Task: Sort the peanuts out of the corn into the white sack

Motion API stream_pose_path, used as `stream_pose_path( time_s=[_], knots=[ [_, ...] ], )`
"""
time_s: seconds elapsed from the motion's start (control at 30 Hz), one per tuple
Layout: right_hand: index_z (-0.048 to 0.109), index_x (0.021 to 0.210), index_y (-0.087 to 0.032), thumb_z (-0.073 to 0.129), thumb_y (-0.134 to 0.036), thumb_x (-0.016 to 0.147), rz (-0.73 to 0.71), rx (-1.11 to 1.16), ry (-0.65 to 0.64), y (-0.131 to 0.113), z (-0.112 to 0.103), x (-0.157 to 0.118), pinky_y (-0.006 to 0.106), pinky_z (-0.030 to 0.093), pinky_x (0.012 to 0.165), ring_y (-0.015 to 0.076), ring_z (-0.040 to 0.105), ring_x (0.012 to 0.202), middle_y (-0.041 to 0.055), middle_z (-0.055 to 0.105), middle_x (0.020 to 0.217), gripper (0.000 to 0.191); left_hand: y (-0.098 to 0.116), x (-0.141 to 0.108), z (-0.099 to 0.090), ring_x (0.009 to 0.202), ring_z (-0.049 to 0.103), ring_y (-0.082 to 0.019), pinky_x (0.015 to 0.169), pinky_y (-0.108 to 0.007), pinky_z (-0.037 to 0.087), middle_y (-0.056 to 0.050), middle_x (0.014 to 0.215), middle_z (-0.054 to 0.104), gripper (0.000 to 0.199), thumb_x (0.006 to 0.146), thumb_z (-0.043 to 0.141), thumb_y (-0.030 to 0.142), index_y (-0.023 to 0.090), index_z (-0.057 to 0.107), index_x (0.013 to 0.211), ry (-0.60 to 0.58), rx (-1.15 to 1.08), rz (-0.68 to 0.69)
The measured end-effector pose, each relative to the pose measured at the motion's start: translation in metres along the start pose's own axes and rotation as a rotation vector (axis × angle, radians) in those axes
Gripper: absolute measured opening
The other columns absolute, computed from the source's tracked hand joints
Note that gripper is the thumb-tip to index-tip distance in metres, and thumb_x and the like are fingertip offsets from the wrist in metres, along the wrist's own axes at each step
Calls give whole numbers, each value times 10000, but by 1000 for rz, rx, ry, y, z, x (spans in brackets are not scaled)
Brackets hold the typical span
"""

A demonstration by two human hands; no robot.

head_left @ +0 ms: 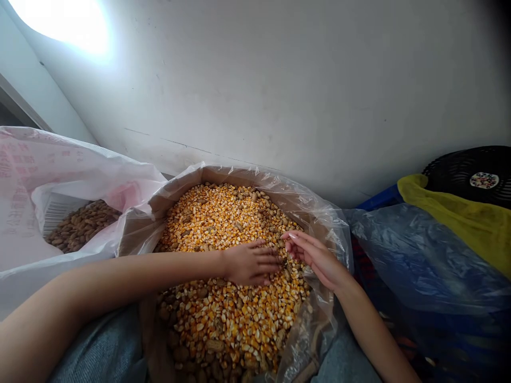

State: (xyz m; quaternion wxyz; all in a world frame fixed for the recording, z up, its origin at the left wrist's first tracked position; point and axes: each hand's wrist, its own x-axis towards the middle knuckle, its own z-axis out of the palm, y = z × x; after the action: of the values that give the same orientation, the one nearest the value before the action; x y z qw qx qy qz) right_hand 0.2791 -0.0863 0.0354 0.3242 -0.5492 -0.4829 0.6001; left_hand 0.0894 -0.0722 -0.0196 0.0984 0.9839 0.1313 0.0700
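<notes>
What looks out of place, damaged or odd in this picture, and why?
Unshelled peanuts lie scattered among the corn kernels in the plastic-lined box, which looks odd because two foods are mixed. Dark lines also mar the pale wall.

Box [138, 231] matt, cardboard-looking; liner [327, 215] over its edges glossy, crinkled plastic film; inside, corn kernels [235, 218] smooth with slight sheen, peanuts [215, 346] matt, rough-shelled. Past the box's left edge, sack [75, 159] creased, soft sheen; at the near left corner, jeans [106, 346] of matt denim. Past the right edge, bag [423, 255] of glossy, wrinkled plastic, draped sheet [463, 215] duller (cloth or plastic unclear), fan [447, 167] plastic-looking; beyond the far edge, wall [279, 80] smooth, matt, scuffed.
</notes>
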Motion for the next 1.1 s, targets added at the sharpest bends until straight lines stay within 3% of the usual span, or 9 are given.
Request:
stream_pose_path(
  time_s=[0.13,0.23,0.4,0.5,0.57,0.8,0.9,0.97,1.1],
  knots=[
    [598,871,-224,503,-431,731,3,-13,-5,-2,1,-1,238,383,574,114,470,616,11,526,701,268,-51,-9,-18,1266,130,-192,1017,-423,80,-7,1363,258,525,840,147,476,238,280,1289,10,-19,-381],
    [595,849,-221,492,-423,741,2,-16,-4,-2,1,-1,236,378,566,112,468,610,9,524,696,251,-86,-30,-27,1263,131,-188,1025,-389,71,0,1378,219,549,835,131,500,238,237,1306,70,-9,-651],
    [591,824,-223,492,-405,746,2,-10,-12,-2,1,-1,234,370,572,107,466,613,0,522,689,222,-108,-54,-27,1259,129,-219,1024,-387,54,-89,1372,222,597,850,64,454,108,248,1301,138,33,-808],
    [586,831,-219,486,-397,755,10,-11,-19,-2,1,0,229,364,574,104,465,621,0,515,695,218,-95,-45,-22,1263,121,-215,1029,-383,66,-72,1379,207,605,842,80,479,129,221,1314,113,13,-751],
    [584,836,-216,484,-396,759,15,-15,-20,-2,1,0,227,361,578,103,466,626,0,514,699,220,-78,-32,-19,1269,102,-202,1033,-371,77,-52,1383,193,603,834,95,498,159,194,1324,78,-10,-640],
    [584,876,-218,489,-389,759,21,-7,-21,0,0,1,224,358,582,100,464,631,-4,518,698,228,6,-4,-2,1262,149,-189,1041,-347,83,-73,1356,265,575,843,154,450,118,277,1297,-2,-18,-32],
    [580,901,-212,486,-385,764,17,-12,-24,0,0,1,217,359,581,97,462,638,-3,514,706,239,20,-4,7,1255,181,-151,1045,-309,86,-54,1349,283,516,849,214,388,117,318,1277,16,27,147],
    [576,911,-206,485,-383,766,16,-12,-27,0,0,1,215,362,585,98,464,646,1,515,712,246,15,-2,9,1254,183,-153,1044,-325,92,-33,1348,285,492,851,224,369,141,323,1276,17,50,135],
    [573,901,-200,476,-385,771,15,-5,-36,-2,0,-1,214,364,583,98,463,639,3,516,710,246,-23,-1,-2,1247,201,-194,1025,-389,115,-24,1336,314,500,855,179,392,178,290,1293,3,65,-129]
  ],
)
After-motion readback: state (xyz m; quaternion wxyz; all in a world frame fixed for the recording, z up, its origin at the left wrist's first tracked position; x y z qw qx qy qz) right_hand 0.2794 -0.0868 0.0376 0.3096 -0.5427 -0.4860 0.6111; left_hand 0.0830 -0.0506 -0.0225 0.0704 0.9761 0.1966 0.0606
